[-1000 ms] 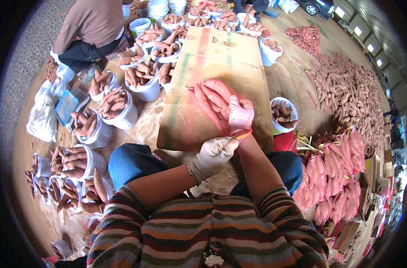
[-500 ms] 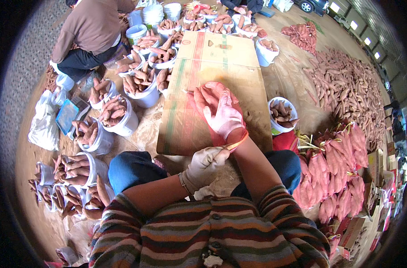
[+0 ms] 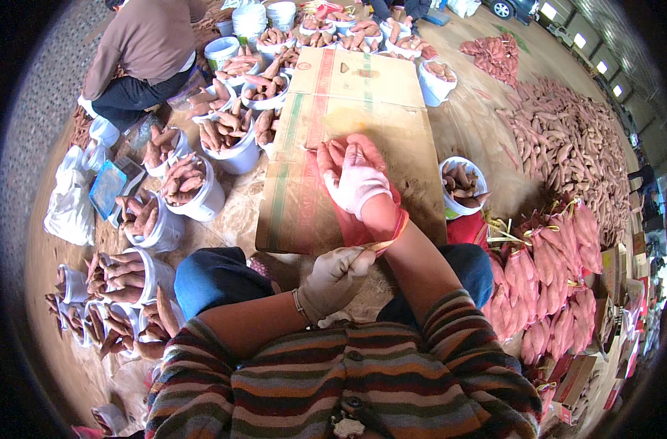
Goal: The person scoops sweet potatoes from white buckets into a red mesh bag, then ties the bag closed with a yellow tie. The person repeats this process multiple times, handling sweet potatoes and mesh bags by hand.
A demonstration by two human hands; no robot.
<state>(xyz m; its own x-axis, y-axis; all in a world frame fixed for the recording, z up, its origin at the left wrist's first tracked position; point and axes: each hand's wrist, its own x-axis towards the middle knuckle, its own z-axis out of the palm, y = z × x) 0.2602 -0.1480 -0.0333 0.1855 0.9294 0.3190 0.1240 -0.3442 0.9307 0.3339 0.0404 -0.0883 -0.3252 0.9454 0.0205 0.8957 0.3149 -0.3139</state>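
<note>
Bunching sweet potatoes [image 3: 338,157] in a red net bag [image 3: 363,227] over the flattened cardboard [image 3: 304,190]

Gripping the bunch with right hand [image 3: 357,183] closed, pinching the orange tie [image 3: 386,238] with left hand [image 3: 336,278], keeping tension snug, near the white buckets [image 3: 202,201] at left.

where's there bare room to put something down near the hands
The far half of the flattened cardboard, beyond the right hand, is bare, as is its left strip beside the buckets of sweet potatoes. Bare floor lies between the cardboard and the loose sweet potato heap. Crowded: the buckets at left, the bagged sweet potatoes at right. The left hand is over the lap.
</note>
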